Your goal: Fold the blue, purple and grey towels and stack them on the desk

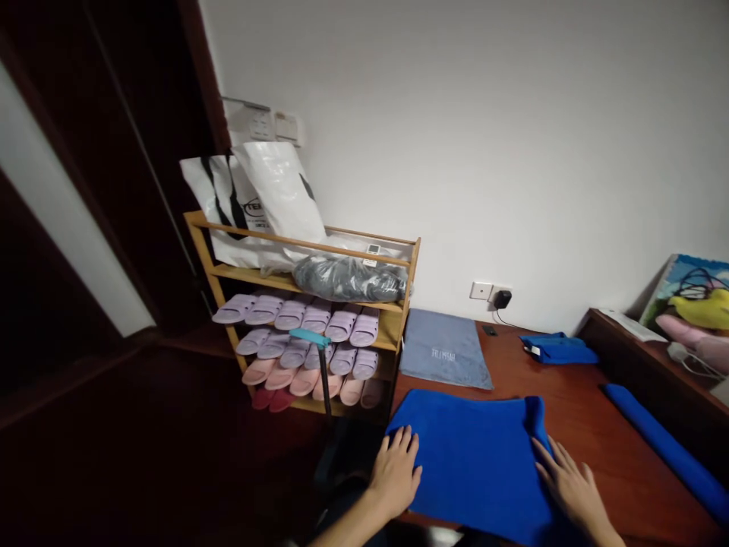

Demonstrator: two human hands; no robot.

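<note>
A bright blue cloth (475,463) lies spread on the reddish-brown table, its far right corner slightly raised. My left hand (397,472) rests flat on the cloth's left edge with fingers stretched out. At the right edge, my right hand (569,480) touches the cloth with its fingers apart. Just beyond the cloth, a grey-blue cloth with white lettering (447,349) lies flat near the wall. A folded blue cloth (561,349) sits farther back on the right, and a long, narrow blue roll or folded strip (664,448) lies along the table's right side.
Left of the table (515,387) stands a wooden rack (411,273) with rows of slippers (293,311) and white bags (282,194) on top. A suitcase handle (310,336) rises before it. A plugged-in adapter (502,299) is on the wall. Toys (703,310) sit on a right-hand ledge.
</note>
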